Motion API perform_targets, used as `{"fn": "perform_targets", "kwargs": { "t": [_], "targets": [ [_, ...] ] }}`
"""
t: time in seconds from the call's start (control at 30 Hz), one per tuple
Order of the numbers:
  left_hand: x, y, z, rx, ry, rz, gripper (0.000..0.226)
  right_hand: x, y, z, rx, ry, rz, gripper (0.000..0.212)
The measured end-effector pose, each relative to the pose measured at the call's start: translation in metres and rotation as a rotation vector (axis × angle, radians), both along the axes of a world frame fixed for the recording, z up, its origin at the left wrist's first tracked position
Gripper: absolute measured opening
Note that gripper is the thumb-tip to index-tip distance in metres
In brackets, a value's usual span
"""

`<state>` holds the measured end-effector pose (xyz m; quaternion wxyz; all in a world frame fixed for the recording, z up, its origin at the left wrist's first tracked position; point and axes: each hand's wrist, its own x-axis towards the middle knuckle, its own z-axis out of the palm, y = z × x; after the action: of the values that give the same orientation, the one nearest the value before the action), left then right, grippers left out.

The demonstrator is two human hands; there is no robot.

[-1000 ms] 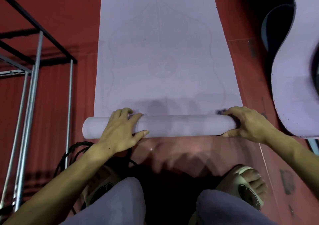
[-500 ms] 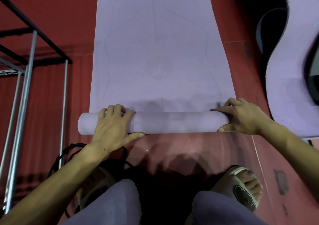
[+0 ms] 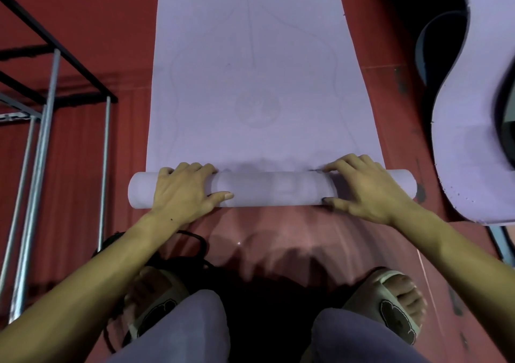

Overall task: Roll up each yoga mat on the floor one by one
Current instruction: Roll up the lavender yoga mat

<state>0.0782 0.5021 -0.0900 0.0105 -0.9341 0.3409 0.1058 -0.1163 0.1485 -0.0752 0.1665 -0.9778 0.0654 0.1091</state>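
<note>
Red floor [image 3: 278,231], with a metal rack [image 3: 50,106] at your left. Your fingers [image 3: 195,167] lie spread and flat over the rolled part [image 3: 273,188] of the lavender yoga mat [image 3: 259,70]: left hand [image 3: 181,192] near one end, right hand [image 3: 370,190] near the other, pressing rather than gripping. The unrolled length lies flat ahead. Judged soft, light and springy; hold wide and even, or the ends may telescope. A second mat [image 3: 473,126] lies curled to the right.
</note>
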Motion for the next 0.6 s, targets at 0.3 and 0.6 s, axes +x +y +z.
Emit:
{"fn": "perform_targets", "kwargs": {
  "t": [0.3, 0.6],
  "targets": [
    [-0.010, 0.000, -0.002, -0.112, -0.053, 0.045, 0.078, -0.001, 0.025, -0.014, -0.135, -0.121, -0.085, 0.059],
    [0.000, -0.012, 0.003, -0.058, -0.084, 0.026, 0.066, 0.014, 0.022, -0.016, -0.169, -0.124, -0.128, 0.045]
  ]
}}
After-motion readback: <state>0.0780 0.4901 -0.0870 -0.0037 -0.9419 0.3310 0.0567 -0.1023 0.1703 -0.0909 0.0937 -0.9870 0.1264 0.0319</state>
